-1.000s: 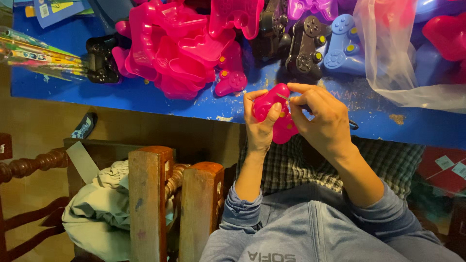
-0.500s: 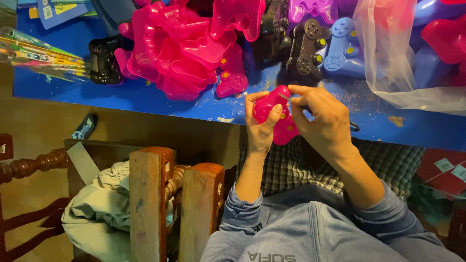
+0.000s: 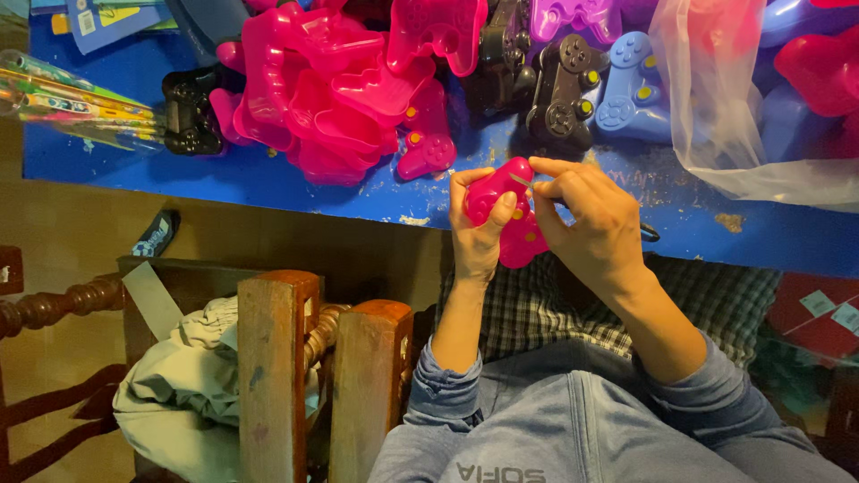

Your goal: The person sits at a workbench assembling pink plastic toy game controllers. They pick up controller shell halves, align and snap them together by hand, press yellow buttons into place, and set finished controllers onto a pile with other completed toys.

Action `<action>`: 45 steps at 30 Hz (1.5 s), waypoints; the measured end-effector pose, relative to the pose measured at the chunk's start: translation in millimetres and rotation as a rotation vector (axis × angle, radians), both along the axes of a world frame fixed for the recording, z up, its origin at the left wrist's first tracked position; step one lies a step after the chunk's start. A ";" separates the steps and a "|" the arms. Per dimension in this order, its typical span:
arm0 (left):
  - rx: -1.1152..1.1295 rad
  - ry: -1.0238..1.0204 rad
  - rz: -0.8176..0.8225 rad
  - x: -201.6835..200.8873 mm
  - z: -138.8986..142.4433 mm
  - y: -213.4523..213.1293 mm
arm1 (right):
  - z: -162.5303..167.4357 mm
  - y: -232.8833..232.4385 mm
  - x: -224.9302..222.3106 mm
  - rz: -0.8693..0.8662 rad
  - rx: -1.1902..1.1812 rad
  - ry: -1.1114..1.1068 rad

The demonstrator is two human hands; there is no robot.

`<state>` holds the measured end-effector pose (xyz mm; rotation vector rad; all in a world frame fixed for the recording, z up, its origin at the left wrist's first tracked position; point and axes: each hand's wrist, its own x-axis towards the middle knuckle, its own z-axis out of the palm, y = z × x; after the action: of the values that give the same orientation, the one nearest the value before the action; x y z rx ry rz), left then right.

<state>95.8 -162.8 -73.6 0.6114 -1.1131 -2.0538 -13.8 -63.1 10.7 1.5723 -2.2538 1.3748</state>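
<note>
Just in front of the blue table [image 3: 268,183], the left hand [image 3: 477,234] is gripping a pink toy controller [image 3: 508,215] while the right hand [image 3: 595,224] is pinching a thin tool at its top edge, which probably calls for steady support and light pressure.

— How did the person hold the arms?

— Both forearms came up from the lap, bare below pushed-back grey-blue sleeves, and met at the near edge of the work surface.

— And the left hand [image 3: 479,234]?

— It stood upright, fingers curled round the top of what it held, thumb [image 3: 504,211] pressed flat on the near face.

— The right hand [image 3: 595,231]?

— It lay just beside the left, touching it, back of the hand toward the camera, wrist bent, with forefinger and thumb pinched together at the fingertips [image 3: 540,183].
</note>
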 end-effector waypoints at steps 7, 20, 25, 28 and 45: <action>-0.009 -0.002 -0.007 0.7 1.2 -0.5 | 0.6 -0.2 0.3 -0.007 0.019 0.006; 0.019 0.014 -0.040 1.0 1.7 -4.2 | -0.2 -1.6 2.9 -0.018 0.011 -0.045; 0.033 0.002 -0.041 2.9 3.4 -4.5 | 0.6 -0.6 4.1 -0.005 0.001 -0.012; 0.026 0.009 -0.037 2.1 2.9 -4.2 | 1.0 -1.6 3.6 -0.013 0.007 -0.026; 0.022 -0.002 -0.026 2.6 1.2 -1.7 | 2.0 0.6 1.7 -0.012 0.052 0.017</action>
<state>98.4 -164.4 -72.3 0.6127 -1.1059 -2.0911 -12.1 -62.6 12.7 1.5773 -2.3031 1.3051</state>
